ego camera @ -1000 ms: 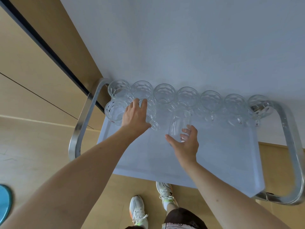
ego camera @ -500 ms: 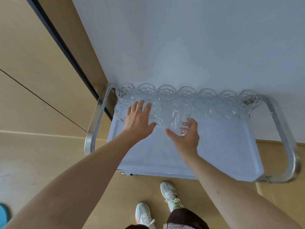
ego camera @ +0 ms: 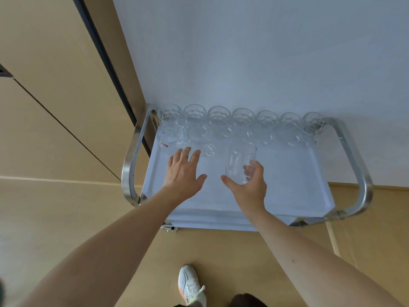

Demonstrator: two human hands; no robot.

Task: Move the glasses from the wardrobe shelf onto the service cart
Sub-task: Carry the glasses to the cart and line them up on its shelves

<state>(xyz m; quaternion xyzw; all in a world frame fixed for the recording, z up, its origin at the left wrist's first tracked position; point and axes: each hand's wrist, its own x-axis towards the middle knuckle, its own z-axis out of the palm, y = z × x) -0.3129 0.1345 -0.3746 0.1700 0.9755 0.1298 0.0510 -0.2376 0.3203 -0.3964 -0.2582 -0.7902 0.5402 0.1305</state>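
Both hands reach over the white top tray of the service cart [ego camera: 294, 196]. The left hand [ego camera: 184, 173] lies palm-down with its fingers straight and spread, holding nothing; its fingertips sit just short of the near glasses at the tray's far left, and whether they touch the tray cannot be told. The right hand [ego camera: 247, 185] curls around a tall clear tumbler [ego camera: 240, 165], thumb on the left side and fingers wrapped round the right, gripping it low on its body. That tumbler stands roughly upright near the middle of the tray; whether its base touches the tray cannot be told.

Along the far edge of the tray runs a row of seven faceted glasses [ego camera: 243, 118], set side by side from the left handle to the right one. Just in front of that row, at the far left, stand two more faceted glasses [ego camera: 188, 135], the left one bearing a small red label near its base.

Curved metal handles [ego camera: 130, 165] frame both ends of the cart. It stands against a pale wall [ego camera: 254, 52], with tan wardrobe panels [ego camera: 55, 74] to the left. One white sneaker [ego camera: 191, 284] shows on the wooden floor at the near edge.
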